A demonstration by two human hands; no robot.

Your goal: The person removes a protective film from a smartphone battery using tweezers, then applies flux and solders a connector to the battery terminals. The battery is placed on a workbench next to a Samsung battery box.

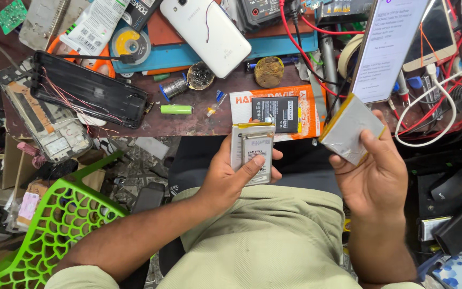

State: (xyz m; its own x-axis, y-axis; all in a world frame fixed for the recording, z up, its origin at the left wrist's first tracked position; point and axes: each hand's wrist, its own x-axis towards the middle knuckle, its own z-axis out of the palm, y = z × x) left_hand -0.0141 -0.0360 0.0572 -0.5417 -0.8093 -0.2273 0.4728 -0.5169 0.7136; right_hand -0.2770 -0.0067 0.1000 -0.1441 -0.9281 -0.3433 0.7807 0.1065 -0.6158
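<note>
My left hand (231, 179) grips two flat silver battery packs (253, 152) stacked together, thumb across the front one, held over my lap just below the bench edge. My right hand (375, 171) holds a larger square silver pouch battery (351, 134) with a yellow edge, tilted, at the right. A small black battery (275, 113) lies on an orange and white card (306, 109) on the bench, just beyond my left hand.
The cluttered brown bench (199, 115) carries a white phone (205, 33), a black phone frame with thin wires (89, 91), solder reel (175, 87), green cell (176, 109), red leads (295, 37) and a lit phone screen (389, 43). A green plastic chair (54, 230) stands at lower left.
</note>
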